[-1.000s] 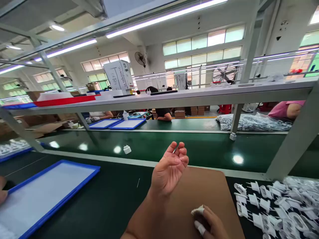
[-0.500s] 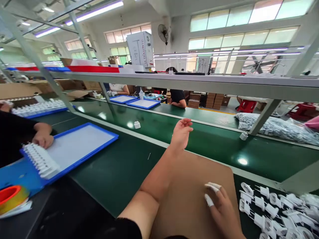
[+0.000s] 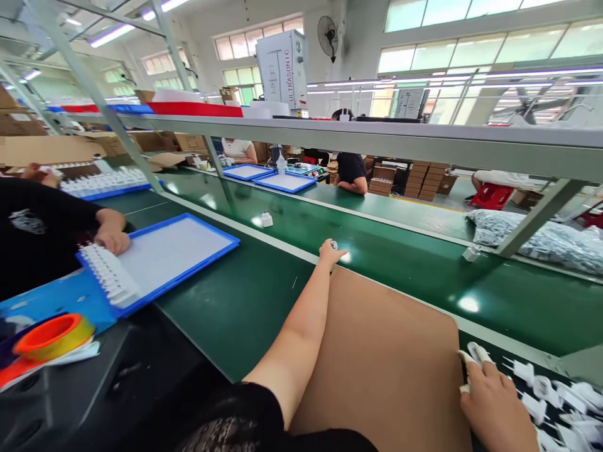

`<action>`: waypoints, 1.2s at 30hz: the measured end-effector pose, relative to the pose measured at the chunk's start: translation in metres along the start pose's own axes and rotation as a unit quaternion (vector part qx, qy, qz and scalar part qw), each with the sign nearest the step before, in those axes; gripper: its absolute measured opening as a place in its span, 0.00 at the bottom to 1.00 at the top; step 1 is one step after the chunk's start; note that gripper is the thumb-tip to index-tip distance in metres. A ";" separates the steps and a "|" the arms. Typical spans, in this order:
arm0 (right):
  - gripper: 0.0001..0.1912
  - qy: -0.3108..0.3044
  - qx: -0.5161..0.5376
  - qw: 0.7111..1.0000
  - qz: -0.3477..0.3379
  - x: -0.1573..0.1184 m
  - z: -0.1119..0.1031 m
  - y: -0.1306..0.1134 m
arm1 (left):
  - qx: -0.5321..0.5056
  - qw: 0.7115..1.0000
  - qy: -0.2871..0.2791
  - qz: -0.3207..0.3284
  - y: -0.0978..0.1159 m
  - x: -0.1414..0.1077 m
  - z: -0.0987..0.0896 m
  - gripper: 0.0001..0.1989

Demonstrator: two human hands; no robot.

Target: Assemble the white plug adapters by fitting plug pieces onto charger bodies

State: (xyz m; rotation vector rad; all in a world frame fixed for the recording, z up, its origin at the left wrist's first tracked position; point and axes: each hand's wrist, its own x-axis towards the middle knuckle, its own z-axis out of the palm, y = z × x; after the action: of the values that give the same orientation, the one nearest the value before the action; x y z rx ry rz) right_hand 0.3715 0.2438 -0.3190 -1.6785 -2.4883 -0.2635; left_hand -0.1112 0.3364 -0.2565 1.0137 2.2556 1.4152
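My left hand reaches out over the green conveyor belt. Its fingers close around a small white adapter, mostly hidden by the hand. At lower right my right hand, with white covers on some fingertips, bends its fingers over the left edge of a heap of white plug parts. One white plug part shows at these fingers; the grip itself is partly hidden. Between my arms lies a brown cardboard sheet.
Another white adapter sits on the belt, and one lies by the shelf post. To the left, a co-worker's hand rests at a blue-rimmed tray with a row of white adapters. A tape roll lies lower left. A shelf crosses overhead.
My left hand has lowered to the belt and closed on a small white adapter. My right hand has moved right from above the cardboard to the heap of plug parts. The view has shifted.
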 end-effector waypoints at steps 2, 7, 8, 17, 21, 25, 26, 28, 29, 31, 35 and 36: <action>0.15 0.026 0.017 0.999 -0.022 0.007 0.006 0.006 | 0.004 1.000 -0.001 -0.005 -0.005 0.003 0.003 0.34; 0.17 0.069 0.008 0.998 -0.007 0.007 -0.019 -0.005 | -0.028 0.999 0.019 0.027 0.012 -0.008 -0.002 0.29; 0.16 0.079 0.000 0.997 0.004 0.004 -0.027 -0.009 | -0.039 0.998 0.018 0.044 0.022 -0.012 -0.002 0.29; 0.17 0.078 0.088 0.992 0.050 0.008 -0.049 -0.027 | -0.120 0.951 -0.233 0.162 0.127 -0.076 0.019 0.27; 0.17 0.136 0.221 0.965 0.025 0.009 -0.062 -0.037 | -0.204 0.846 -0.492 0.042 0.115 -0.158 -0.005 0.16; 0.18 0.016 0.527 0.848 0.056 0.001 -0.079 -0.062 | -0.217 0.814 -0.538 -0.024 0.075 -0.228 -0.044 0.19; 0.20 -0.029 0.610 0.787 0.086 0.000 -0.081 -0.069 | -0.216 0.814 -0.539 -0.026 0.066 -0.239 -0.050 0.21; 0.26 -0.096 0.723 0.674 0.120 -0.001 -0.080 -0.082 | -0.220 0.818 -0.531 -0.015 0.049 -0.253 -0.055 0.24; 0.28 -0.110 0.755 0.634 0.123 -0.001 -0.079 -0.087 | -0.224 0.821 -0.526 -0.007 0.042 -0.258 -0.054 0.25; 0.31 -0.117 0.791 0.591 0.107 -0.003 -0.074 -0.093 | -0.226 0.829 -0.511 0.004 0.030 -0.266 -0.049 0.27; 0.31 -0.075 0.759 0.642 0.082 -0.006 -0.064 -0.097 | -0.182 0.858 -0.477 0.051 0.013 -0.270 -0.042 0.28; 0.29 -0.054 0.725 0.682 0.078 -0.007 -0.062 -0.097 | -0.169 0.863 -0.472 0.066 0.011 -0.269 -0.042 0.27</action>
State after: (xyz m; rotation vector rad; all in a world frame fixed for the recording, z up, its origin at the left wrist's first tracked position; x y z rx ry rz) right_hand 0.2846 0.1889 -0.2665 -1.0113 -1.4763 1.4441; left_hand 0.0600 0.1245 -0.2590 1.3484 1.1984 0.9584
